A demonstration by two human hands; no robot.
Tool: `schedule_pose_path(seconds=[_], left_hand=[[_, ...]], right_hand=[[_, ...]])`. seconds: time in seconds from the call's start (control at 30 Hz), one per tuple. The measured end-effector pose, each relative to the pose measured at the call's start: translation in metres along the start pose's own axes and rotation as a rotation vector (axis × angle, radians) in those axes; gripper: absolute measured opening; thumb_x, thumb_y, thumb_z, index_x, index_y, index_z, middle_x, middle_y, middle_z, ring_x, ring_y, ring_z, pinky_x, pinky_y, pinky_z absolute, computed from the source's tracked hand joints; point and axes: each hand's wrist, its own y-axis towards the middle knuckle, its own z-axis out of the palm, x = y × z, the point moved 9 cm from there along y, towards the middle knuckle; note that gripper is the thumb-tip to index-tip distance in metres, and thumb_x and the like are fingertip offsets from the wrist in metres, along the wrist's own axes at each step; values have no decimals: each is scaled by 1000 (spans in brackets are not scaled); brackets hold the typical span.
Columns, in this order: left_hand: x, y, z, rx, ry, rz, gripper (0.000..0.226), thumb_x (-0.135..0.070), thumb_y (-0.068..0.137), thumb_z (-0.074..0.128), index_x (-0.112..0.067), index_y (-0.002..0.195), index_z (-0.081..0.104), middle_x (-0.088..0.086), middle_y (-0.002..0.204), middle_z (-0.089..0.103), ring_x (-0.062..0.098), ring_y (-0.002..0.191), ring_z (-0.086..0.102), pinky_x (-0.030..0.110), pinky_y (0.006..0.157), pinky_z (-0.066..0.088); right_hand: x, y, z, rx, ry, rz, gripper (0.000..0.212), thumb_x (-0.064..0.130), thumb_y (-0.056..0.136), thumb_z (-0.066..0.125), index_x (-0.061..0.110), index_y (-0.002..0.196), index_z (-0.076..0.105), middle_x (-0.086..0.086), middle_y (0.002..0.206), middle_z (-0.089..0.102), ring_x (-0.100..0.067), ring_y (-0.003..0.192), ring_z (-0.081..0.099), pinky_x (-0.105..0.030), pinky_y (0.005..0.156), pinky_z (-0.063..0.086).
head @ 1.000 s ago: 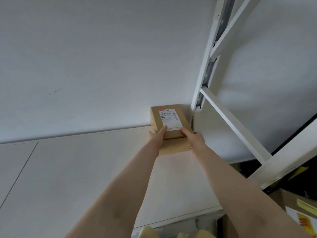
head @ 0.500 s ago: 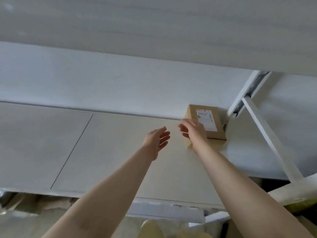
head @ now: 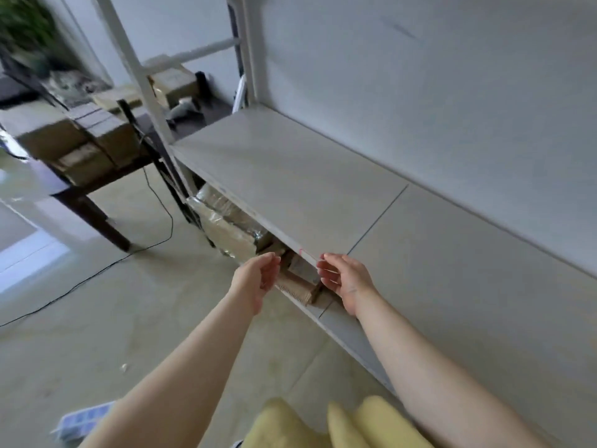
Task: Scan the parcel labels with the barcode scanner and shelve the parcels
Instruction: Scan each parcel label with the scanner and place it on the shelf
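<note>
Brown cardboard parcels (head: 97, 140) lie stacked on a dark table at the left, blurred, their long sides running back into the room; two more tan cardboard boxes (head: 174, 84) sit farther back behind the white upright. Below the pale grey shelf board (head: 290, 176), a cardboard parcel wrapped partly in silvery film (head: 226, 221) rests on the lower level, tilted toward the floor. Just beside it, small brown cardboard boxes (head: 297, 282) lie under the board's front edge. No labels can be read on any of them.

soft daylight glares off the floor (head: 29, 247) at left; motion blur smears the left side, edges bowed.
</note>
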Motion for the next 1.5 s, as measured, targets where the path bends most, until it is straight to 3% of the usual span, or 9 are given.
schedule_pose_path(seconds=[0.1, 0.3, 0.6, 0.87, 1.1, 1.27, 1.5], left_hand=[[-39, 3, -81, -93, -49, 45, 8, -11, 98, 60, -11, 102, 67, 3, 91, 72, 12, 78, 66, 21, 67, 52], [-83, 19, -180, -186, -129, 72, 7, -11, 96, 62, -15, 94, 68, 0, 89, 70, 10, 78, 65, 20, 73, 50], [-132, 93, -233, -238, -212, 47, 8, -11, 96, 62, -16, 94, 68, 0, 89, 71, 12, 81, 66, 23, 76, 51], [-266, 177, -290, -298, -145, 136, 9, -11, 97, 62, -18, 96, 68, -1, 90, 72, 12, 85, 67, 25, 81, 50], [-352, 236, -324, -308, -152, 153, 8, -16, 97, 64, -17, 103, 69, -1, 92, 72, 12, 87, 67, 24, 74, 49], [-418, 297, -349, -300, -105, 166, 11, -19, 96, 67, -15, 106, 67, 1, 95, 71, 16, 90, 66, 25, 76, 51], [-525, 382, -408, -254, -42, 146, 5, -19, 95, 68, -16, 99, 67, 3, 98, 70, 16, 90, 67, 26, 76, 52]], right_hand=[[-25, 9, 89, 76, -31, 43, 11, 9, 93, 65, 7, 83, 62, -5, 71, 69, -8, 54, 62, -20, 54, 49], [-62, 26, 209, 138, -194, 76, 7, 14, 91, 69, 12, 86, 64, -1, 72, 68, -9, 62, 61, -19, 58, 49], [-71, 102, 308, 142, -311, 116, 8, 17, 89, 72, 12, 86, 67, -3, 77, 71, -12, 68, 64, -23, 63, 52], [-36, 205, 461, 256, -330, 128, 8, 15, 92, 69, 12, 89, 63, -1, 74, 67, -10, 64, 60, -20, 59, 49], [-9, 253, 574, 330, -352, 124, 12, 19, 93, 69, 14, 85, 61, -1, 75, 67, -10, 64, 60, -19, 57, 49], [-1, 298, 648, 326, -333, 128, 11, 22, 93, 69, 14, 87, 64, -2, 77, 67, -13, 68, 61, -23, 68, 50], [9, 362, 763, 246, -269, 117, 16, 25, 92, 71, 10, 98, 69, -2, 77, 69, -12, 71, 63, -23, 69, 52]])
